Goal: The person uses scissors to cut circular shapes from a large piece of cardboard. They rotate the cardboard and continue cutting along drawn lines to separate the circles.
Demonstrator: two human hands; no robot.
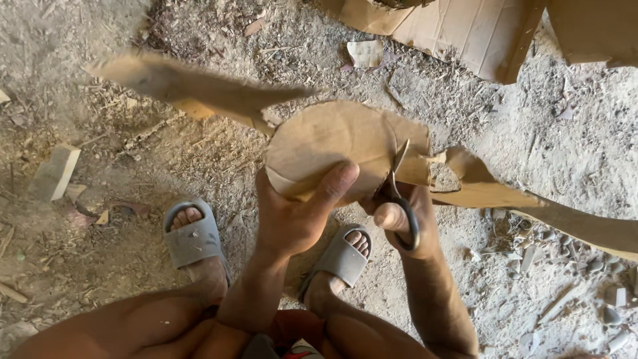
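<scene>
Cardboard (325,143) pinched in my left hand (299,216) could tear off-line if the scissors (397,183) gripped in my right hand (405,223) twist.

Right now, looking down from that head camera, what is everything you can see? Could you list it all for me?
Cardboard disc: one, brown, roughly round, centre of view, held in the left hand.
Offcut strips: two long brown pieces, one trailing upper left, one lower right, both seemingly attached to the disc.
Scissors: one pair, dark, at the disc's right edge.
Cardboard sheets: brown, lying at the top right; count unclear.
Wooden block: one, pale, on the ground at left.
Ground: dusty grey, littered with chips and scraps.
Sandals: two, grey, on the person's feet.
Left hand: grips the disc.
Right hand: fingers through the scissors' handles.
</scene>
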